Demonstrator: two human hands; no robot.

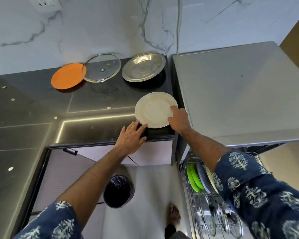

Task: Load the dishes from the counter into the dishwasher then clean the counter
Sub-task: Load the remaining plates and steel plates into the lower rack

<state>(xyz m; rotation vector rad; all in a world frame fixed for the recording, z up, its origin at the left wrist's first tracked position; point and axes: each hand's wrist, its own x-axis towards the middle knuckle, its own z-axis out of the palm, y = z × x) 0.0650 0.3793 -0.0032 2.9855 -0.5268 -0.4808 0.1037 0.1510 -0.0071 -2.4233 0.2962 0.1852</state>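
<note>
- One white plate [154, 109] lies flat at the near right corner of the dark counter [97, 104], just beside the grey dishwasher top [231, 94].
- The right hand [179, 120] holds the plate's right rim, thumb on top, fingers curled at the edge.
- The left hand [130, 138] has straight, slightly spread fingers; its fingertips touch the plate's near-left rim.
- Three more items sit at the back of the counter: one orange plate [67, 76], one glass lid [101, 67] overlapping its right edge, one steel plate [143, 66] to the right.
- Several pale crumbs [109, 107] dot the counter.
- The open dishwasher rack [193, 200] holds two green plates [193, 178], some darker dishes and glass lids; their number is unclear.
- One black bin [118, 191] stands on the floor.
</note>
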